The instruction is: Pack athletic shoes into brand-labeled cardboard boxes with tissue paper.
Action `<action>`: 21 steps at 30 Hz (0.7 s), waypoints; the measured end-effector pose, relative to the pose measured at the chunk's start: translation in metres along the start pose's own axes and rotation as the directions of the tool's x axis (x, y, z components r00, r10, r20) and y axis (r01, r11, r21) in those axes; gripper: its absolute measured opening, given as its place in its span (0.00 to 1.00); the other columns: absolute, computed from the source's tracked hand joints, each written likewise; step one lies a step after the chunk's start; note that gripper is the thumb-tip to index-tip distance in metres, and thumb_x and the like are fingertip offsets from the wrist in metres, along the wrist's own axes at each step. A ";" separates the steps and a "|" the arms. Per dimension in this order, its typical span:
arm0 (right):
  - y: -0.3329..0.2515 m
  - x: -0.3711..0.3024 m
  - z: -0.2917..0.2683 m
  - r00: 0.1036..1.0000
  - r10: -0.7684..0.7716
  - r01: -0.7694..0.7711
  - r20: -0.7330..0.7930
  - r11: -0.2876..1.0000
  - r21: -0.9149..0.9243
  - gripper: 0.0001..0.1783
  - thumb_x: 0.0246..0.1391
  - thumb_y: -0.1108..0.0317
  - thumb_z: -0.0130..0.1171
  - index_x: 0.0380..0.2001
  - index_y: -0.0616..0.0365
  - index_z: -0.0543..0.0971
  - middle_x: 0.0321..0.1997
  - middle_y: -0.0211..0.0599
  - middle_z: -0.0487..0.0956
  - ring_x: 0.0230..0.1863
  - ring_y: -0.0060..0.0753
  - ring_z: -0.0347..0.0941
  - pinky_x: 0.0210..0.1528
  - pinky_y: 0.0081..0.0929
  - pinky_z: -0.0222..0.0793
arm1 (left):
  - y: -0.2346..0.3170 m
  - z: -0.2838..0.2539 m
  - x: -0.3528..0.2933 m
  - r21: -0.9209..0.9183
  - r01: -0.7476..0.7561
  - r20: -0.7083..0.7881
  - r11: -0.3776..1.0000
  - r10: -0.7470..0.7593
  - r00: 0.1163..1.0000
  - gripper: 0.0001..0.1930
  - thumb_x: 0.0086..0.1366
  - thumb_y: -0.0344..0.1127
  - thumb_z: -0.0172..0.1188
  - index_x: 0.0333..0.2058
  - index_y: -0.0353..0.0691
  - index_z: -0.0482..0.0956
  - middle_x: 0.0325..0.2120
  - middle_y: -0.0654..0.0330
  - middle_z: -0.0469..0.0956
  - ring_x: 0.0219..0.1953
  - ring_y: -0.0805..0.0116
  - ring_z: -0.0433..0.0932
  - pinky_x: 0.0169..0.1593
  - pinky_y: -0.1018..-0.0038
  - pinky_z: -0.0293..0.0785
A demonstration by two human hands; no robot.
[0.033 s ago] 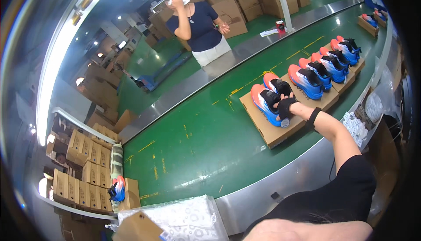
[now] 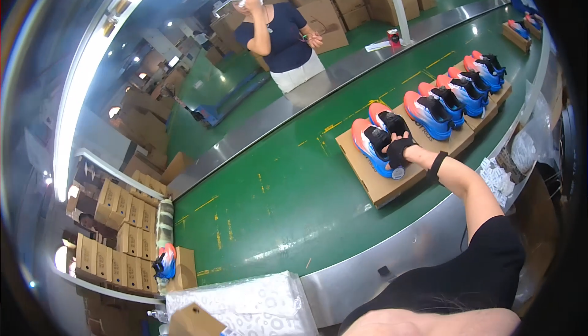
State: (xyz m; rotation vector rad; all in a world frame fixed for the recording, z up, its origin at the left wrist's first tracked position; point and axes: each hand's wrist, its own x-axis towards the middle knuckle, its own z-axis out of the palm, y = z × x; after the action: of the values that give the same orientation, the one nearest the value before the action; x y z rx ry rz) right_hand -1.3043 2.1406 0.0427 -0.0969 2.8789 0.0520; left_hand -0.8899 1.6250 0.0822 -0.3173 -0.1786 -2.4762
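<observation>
My right hand [image 2: 399, 145], with a black band around the palm and wrist, is at the collar of a running shoe [image 2: 367, 140] in orange, white and blue. Its fingers are bent over the black collar and partly hidden. A round pale tag [image 2: 398, 173] hangs by the heel. Beside it, touching, stands the matching shoe [image 2: 384, 117]. Both rest on a closed brown shoebox [image 2: 383, 193] on the green belt. My left hand is out of view; bare skin of an arm shows at the lower edge.
Several more shoe pairs on boxes [image 2: 468, 135] run up the green belt [image 2: 263, 207]. A plastic-wrapped patterned stack [image 2: 257, 302] lies near the front, beside a cardboard piece [image 2: 195, 322]. Stacked shoeboxes [image 2: 110, 265] stand left. Across the belt a person [image 2: 285, 42] holds white tissue to the head.
The whole view shifts very slightly. The person across the belt moves the raised arm a little. My right hand stays at the shoe's collar.
</observation>
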 end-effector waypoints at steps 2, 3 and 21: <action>0.004 -0.014 -0.013 0.992 -0.119 0.124 -0.048 0.982 0.140 0.28 0.32 0.39 0.55 0.35 0.44 0.76 0.50 0.61 0.62 0.51 0.51 0.58 0.52 0.48 0.46 | 0.017 0.000 -0.023 0.137 -0.069 -0.097 0.988 0.083 0.992 0.30 0.48 0.50 0.56 0.47 0.37 0.62 0.37 0.47 0.71 0.40 0.50 0.69 0.42 0.62 0.68; 0.009 -0.014 -0.002 0.976 -0.130 0.148 -0.174 0.985 0.092 0.27 0.31 0.40 0.55 0.33 0.44 0.77 0.49 0.60 0.63 0.50 0.50 0.60 0.49 0.43 0.49 | 0.019 0.000 -0.031 0.257 -0.099 -0.199 0.961 0.153 0.968 0.32 0.48 0.51 0.56 0.48 0.38 0.61 0.39 0.46 0.69 0.42 0.50 0.68 0.44 0.61 0.67; 0.068 -0.221 0.078 0.418 -0.820 0.891 -0.391 0.454 0.002 0.18 0.26 0.53 0.62 0.16 0.55 0.71 0.43 0.50 0.69 0.34 0.39 0.68 0.35 0.35 0.58 | -0.316 -0.118 0.066 0.720 0.689 -0.591 0.082 -0.448 0.671 0.36 0.57 0.54 0.49 0.55 0.35 0.50 0.49 0.43 0.60 0.46 0.49 0.67 0.46 0.59 0.65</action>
State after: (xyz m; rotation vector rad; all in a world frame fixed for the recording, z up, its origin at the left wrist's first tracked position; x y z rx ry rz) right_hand -1.0759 2.2249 0.0269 -1.6991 2.7031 -0.5220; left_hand -1.1540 1.8141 -0.0304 0.7042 -1.9074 -2.5616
